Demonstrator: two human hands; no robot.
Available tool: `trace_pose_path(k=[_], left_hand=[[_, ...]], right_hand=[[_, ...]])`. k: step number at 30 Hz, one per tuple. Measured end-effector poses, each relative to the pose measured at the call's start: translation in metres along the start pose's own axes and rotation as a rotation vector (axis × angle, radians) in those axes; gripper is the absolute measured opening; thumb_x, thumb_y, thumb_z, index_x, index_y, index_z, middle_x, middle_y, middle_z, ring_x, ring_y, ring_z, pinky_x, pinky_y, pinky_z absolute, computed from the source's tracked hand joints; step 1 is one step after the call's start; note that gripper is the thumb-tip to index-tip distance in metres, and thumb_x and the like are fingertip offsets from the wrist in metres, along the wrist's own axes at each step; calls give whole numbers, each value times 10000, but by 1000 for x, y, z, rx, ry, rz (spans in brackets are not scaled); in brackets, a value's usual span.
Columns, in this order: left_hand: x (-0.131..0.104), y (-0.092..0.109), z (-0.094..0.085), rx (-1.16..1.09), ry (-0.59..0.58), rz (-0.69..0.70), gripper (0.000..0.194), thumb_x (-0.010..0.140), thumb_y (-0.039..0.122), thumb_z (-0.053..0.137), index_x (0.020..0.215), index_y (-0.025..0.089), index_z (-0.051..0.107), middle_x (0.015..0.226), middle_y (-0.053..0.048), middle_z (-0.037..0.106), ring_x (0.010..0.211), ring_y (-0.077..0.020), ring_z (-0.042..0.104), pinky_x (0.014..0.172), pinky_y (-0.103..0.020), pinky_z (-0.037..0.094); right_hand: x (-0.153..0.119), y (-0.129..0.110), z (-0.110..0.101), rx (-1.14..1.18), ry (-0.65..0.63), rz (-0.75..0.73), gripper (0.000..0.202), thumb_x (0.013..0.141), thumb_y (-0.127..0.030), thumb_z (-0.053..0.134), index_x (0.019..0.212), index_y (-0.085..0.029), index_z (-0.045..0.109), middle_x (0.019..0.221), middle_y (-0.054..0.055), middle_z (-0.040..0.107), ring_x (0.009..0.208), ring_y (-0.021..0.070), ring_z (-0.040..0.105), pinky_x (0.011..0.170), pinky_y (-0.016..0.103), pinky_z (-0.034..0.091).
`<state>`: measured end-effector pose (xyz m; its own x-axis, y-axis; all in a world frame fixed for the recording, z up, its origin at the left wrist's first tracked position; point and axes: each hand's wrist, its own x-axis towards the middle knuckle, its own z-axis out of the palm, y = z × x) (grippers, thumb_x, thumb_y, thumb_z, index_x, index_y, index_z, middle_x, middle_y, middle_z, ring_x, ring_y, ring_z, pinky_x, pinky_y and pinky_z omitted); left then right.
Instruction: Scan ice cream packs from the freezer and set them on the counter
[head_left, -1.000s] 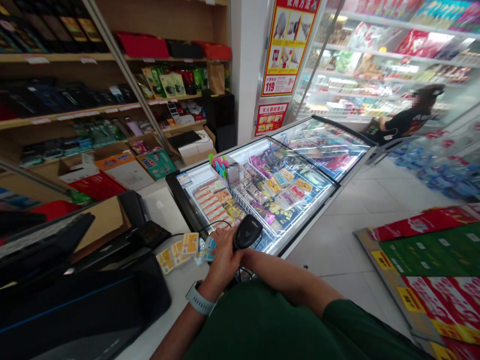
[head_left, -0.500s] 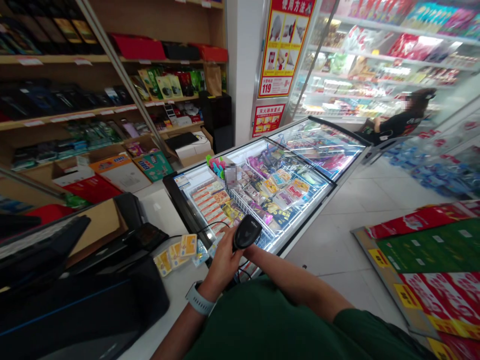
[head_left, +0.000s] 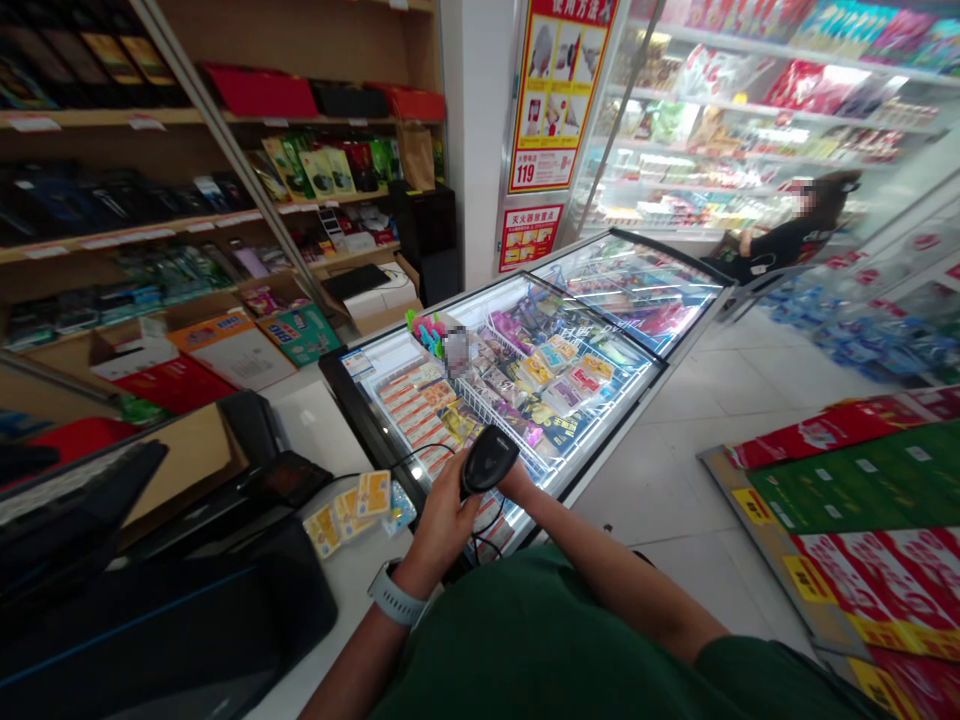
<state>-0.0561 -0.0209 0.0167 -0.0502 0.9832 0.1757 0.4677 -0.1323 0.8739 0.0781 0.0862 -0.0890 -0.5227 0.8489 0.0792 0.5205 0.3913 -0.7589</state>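
My left hand (head_left: 447,512), with a grey watch (head_left: 399,597) on its wrist, is closed around a black barcode scanner (head_left: 489,460). The scanner's broad head points up and away from me, over the near end of a glass-topped freezer (head_left: 360,400). Just right of and beyond the scanner is my right hand (head_left: 514,482); its fingers are hidden behind the scanner head, so what they do does not show. A black cable (head_left: 486,540) loops below the scanner. Several yellow packets (head_left: 373,493) lie on the white counter left of my left hand.
Black checkout equipment (head_left: 255,610) covers the left of the counter (head_left: 319,410). Inside the freezer a wire basket (head_left: 480,402) holds packaged goods. Stacked red and green boxes (head_left: 832,490) stand at right. A person (head_left: 787,235) sits at the far right, near lit shelves.
My right hand and forearm have shifted, and more of the hand shows to the right of the scanner. The whole view has turned slightly. My left hand keeps its hold on the scanner.
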Motion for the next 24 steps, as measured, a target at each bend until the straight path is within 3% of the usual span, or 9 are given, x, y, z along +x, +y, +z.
trace_pose_path(k=[7,13,24], left_hand=[[2,3,2,-5,-13,-10,508,806,124,505,1305,163,421,1331,-136,505,1261,-252,461,1076,-464,351],[3,9,2,-3,-19,1,514,805,131,503,1310,168,417,1319,-135,516,1256,-256,466,1072,-461,354],[1,8,3,-6,-22,-6,510,822,157,495,1326,159,410,1338,-138,500,1279,-250,445,1094,-447,331]], right_hand=[[-24,34,-21,-159,100,140,227,832,-161,490,1043,-208,560,990,56,632,906,205,605,790,319,470],[-39,45,-25,-244,78,166,205,821,-188,518,1025,-209,523,971,42,603,746,161,576,690,275,436],[-47,47,-27,-339,-14,151,162,806,-180,559,958,-238,576,935,46,647,867,199,596,738,276,414]])
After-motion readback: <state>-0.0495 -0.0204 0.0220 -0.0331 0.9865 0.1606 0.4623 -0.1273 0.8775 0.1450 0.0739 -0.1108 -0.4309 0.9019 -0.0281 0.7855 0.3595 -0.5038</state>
